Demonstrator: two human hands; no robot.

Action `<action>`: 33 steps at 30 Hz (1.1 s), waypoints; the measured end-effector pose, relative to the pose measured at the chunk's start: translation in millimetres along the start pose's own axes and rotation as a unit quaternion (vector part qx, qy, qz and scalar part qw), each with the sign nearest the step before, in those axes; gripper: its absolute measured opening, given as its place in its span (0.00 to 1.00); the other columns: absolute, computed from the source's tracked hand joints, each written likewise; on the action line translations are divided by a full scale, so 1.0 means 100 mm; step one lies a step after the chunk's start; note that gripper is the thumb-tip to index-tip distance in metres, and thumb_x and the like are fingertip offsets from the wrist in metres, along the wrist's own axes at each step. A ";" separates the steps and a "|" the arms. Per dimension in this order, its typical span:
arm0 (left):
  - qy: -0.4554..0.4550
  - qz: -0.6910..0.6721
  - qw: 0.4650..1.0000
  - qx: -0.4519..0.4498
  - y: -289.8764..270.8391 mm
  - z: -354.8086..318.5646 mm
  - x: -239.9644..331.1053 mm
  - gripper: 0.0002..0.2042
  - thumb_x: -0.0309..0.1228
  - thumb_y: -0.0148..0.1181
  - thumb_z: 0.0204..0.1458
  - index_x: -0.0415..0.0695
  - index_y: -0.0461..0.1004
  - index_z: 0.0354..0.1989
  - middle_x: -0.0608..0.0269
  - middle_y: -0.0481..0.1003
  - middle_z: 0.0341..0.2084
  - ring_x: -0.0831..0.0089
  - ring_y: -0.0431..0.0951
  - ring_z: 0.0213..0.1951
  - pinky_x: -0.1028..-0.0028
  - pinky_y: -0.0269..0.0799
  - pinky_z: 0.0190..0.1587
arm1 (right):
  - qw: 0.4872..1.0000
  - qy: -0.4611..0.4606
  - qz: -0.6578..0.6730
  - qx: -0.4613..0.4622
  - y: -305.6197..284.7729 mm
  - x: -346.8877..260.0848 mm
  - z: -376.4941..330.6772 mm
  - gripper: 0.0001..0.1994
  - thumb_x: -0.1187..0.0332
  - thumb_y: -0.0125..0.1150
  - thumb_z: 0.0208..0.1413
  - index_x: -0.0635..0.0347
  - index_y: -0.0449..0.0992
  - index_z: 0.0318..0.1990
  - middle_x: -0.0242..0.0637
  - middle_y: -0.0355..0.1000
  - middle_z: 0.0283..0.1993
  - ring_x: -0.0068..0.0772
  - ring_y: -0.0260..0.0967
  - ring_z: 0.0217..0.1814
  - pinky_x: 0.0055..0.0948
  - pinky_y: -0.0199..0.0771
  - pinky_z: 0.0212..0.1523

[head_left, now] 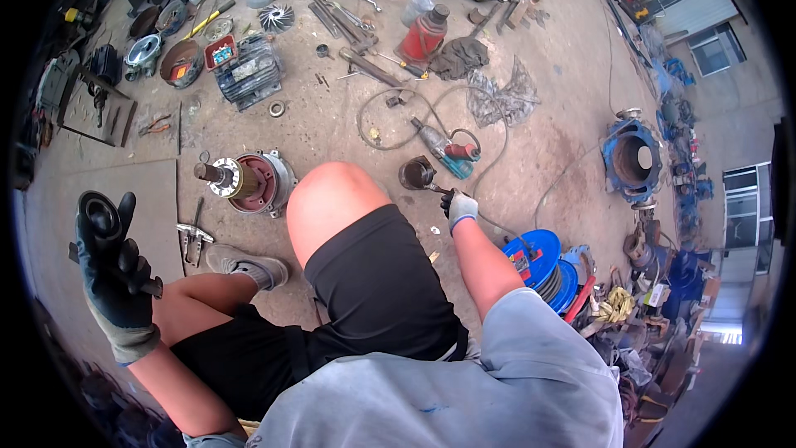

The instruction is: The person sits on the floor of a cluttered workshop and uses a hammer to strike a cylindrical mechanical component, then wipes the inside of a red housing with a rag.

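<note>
My left hand (120, 282), in a black and grey glove, is raised at the left with fingers curled. It holds a dark round disc (101, 216) with a raised rim; a short metal piece (152, 286) sticks out by the same hand, its kind unclear. Low at the centre right, my gloved right hand (459, 206) is closed on a thin dark handle (435, 189). That handle reaches a small dark pot (416, 172) on the floor; whether it belongs to the pot or to a brush in it, I cannot tell. Before my knee stands a shaft (217, 174) in a round reddish-grey housing (265, 182).
A teal power tool (452, 162) and its looping cable lie beyond the pot. Near my right arm is a blue cable reel (535, 257). A red bottle jack (423, 37), a finned motor housing (249, 75), a puller (195, 236) and a blue valve body (632, 162) surround me.
</note>
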State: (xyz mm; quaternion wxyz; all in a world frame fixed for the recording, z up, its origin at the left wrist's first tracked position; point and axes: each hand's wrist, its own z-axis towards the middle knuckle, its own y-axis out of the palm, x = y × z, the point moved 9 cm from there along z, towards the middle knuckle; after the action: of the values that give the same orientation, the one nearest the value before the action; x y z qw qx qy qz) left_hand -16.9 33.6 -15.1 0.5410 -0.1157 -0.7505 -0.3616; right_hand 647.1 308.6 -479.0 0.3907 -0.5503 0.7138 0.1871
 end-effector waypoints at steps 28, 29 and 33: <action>-0.037 -0.037 0.998 0.020 0.14 -0.03 0.15 0.16 0.48 0.52 0.71 0.50 0.75 0.52 0.46 0.80 0.55 0.84 0.65 0.22 0.82 0.56 0.17 | 0.782 -0.317 -0.532 -0.069 0.48 -0.69 -0.67 0.14 0.57 0.66 0.60 0.45 0.87 0.51 0.50 0.83 0.41 0.56 0.82 0.47 0.53 0.80 0.49; -0.046 -0.048 0.998 -0.007 0.15 -0.01 0.17 0.15 0.48 0.54 0.70 0.49 0.74 0.50 0.45 0.80 0.54 0.84 0.67 0.22 0.83 0.56 0.18 | 0.771 -0.345 -0.531 -0.060 0.40 -0.73 -0.77 0.13 0.61 0.67 0.60 0.49 0.87 0.50 0.48 0.84 0.39 0.48 0.84 0.42 0.47 0.82 0.45; -0.022 -0.048 0.999 0.012 0.03 -0.09 0.30 0.14 0.48 0.55 0.69 0.50 0.73 0.47 0.52 0.81 0.50 0.85 0.67 0.23 0.84 0.56 0.17 | 0.948 -0.240 -0.175 -0.115 0.34 -1.18 -1.02 0.12 0.66 0.61 0.68 0.55 0.81 0.56 0.33 0.83 0.36 0.23 0.75 0.28 0.24 0.68 0.26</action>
State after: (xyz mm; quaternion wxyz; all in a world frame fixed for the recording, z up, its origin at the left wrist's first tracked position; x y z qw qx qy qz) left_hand -20.4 23.5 14.4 0.5081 -0.0810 -0.7709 -0.3756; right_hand 589.8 323.9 -330.4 0.5110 -0.6468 0.4652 0.3226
